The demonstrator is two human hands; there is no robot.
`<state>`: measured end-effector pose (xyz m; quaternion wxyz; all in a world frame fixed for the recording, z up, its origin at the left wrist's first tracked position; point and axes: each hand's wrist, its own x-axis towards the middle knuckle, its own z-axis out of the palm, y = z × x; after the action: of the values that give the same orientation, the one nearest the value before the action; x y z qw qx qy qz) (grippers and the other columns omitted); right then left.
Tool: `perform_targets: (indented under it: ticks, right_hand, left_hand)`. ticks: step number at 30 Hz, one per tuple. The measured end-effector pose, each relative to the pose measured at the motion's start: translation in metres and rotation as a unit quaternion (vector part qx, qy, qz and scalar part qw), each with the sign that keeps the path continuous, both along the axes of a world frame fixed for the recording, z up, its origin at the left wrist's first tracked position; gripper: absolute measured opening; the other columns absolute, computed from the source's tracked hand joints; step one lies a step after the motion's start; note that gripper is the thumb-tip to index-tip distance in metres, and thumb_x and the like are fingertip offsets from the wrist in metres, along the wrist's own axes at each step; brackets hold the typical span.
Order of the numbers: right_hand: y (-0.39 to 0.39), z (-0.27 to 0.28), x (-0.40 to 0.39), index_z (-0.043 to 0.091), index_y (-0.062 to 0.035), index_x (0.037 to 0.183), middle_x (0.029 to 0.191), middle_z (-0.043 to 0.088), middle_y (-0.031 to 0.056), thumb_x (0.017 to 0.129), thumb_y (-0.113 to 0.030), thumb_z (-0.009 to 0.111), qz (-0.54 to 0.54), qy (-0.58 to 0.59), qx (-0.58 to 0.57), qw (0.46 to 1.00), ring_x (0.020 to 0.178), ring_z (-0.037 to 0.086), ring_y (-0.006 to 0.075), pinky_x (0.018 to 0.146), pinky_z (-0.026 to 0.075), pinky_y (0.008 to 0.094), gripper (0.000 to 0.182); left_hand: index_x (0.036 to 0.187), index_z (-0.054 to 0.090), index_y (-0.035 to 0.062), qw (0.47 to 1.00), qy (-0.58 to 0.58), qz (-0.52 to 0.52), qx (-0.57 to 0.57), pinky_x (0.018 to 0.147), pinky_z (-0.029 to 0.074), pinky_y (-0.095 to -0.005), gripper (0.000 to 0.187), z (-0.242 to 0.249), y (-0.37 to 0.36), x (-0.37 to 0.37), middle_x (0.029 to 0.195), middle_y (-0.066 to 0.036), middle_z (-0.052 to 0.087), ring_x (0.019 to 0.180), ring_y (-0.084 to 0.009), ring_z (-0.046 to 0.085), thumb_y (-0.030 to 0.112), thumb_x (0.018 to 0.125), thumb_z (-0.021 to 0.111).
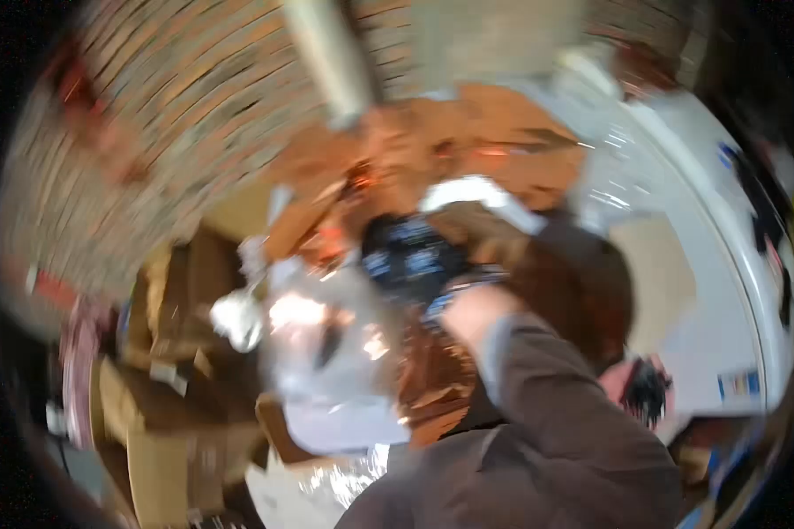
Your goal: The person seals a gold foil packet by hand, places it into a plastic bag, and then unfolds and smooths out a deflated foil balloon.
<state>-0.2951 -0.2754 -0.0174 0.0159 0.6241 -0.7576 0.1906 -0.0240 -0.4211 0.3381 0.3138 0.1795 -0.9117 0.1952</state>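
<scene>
My right hand (478, 310) reaches forward from a brown sleeve (556, 379), its fingers smeared by motion. Its fingertips are right at a dark bundle (415, 256) that is black with shiny blue patches, perhaps plastic-wrapped. Whether the fingers grip it, I cannot tell. Just beyond and to the right of the hand is a large dark brown rounded shape (582, 286). Below the bundle hangs shiny copper-brown wrapping (437, 379). On its left bulges a clear plastic bag (331, 331) with bright reflections. My left hand is out of view.
Opened cardboard boxes (181, 458) crowd the left side, near a crumpled white bag (236, 319). Orange-brown sheets (503, 132) lie at the back below a brick wall (203, 97). A white curved-edge surface (723, 291) fills the right, with a pink and black item (644, 388).
</scene>
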Motion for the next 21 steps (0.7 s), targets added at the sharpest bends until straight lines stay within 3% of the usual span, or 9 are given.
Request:
perform_targets:
  ticks: [4, 10, 17, 21]
  right_hand:
    - [0.0, -0.004, -0.007, 0.063, -0.0283, 0.122, 0.127, 0.055, 0.0131, 0.086, -0.043, 0.06, -0.052, 0.008, -0.004, 0.999, 0.108, 0.06, 0.043, 0.087, 0.052, 0.0516, 0.039]
    - [0.009, 0.002, 0.002, 0.065, -0.0245, 0.117, 0.12, 0.058, 0.0143, 0.086, -0.041, 0.06, -0.079, 0.007, 0.005, 0.997, 0.104, 0.062, 0.0417, 0.085, 0.052, 0.0508, 0.035]
    - [-0.003, -0.013, -0.004, 0.067, -0.0201, 0.112, 0.111, 0.062, 0.0157, 0.087, -0.039, 0.061, -0.087, 0.003, -0.002, 0.996, 0.1, 0.064, 0.0401, 0.083, 0.053, 0.0498, 0.032]
    - [-0.014, -0.019, 0.006, 0.068, -0.0176, 0.108, 0.106, 0.064, 0.0165, 0.088, -0.038, 0.061, -0.059, -0.02, -0.022, 0.998, 0.097, 0.065, 0.0392, 0.082, 0.053, 0.0493, 0.03]
  left_hand:
    - [0.089, 0.065, 0.0015, 0.996, -0.021, -0.052, 0.075, 0.067, 0.047, -0.0415, 0.021, -0.051, -0.013, -0.044, 0.078, -0.016, 0.063, 0.071, -0.0268, 0.061, 0.022, 0.091, 0.062]
    - [0.088, 0.064, 0.0013, 0.991, -0.052, -0.056, 0.107, 0.065, 0.046, -0.0414, 0.022, -0.083, -0.006, -0.066, 0.076, -0.016, 0.062, 0.069, -0.0267, 0.06, 0.023, 0.091, 0.062]
    - [0.088, 0.063, 0.0011, 0.992, -0.033, -0.073, 0.097, 0.064, 0.045, -0.0413, 0.023, -0.08, -0.012, -0.058, 0.073, -0.016, 0.06, 0.067, -0.0265, 0.058, 0.024, 0.091, 0.062]
    - [0.087, 0.063, 0.001, 0.996, 0.011, -0.071, 0.042, 0.063, 0.045, -0.0412, 0.024, -0.029, -0.004, -0.031, 0.072, -0.016, 0.059, 0.066, -0.0264, 0.057, 0.024, 0.09, 0.063]
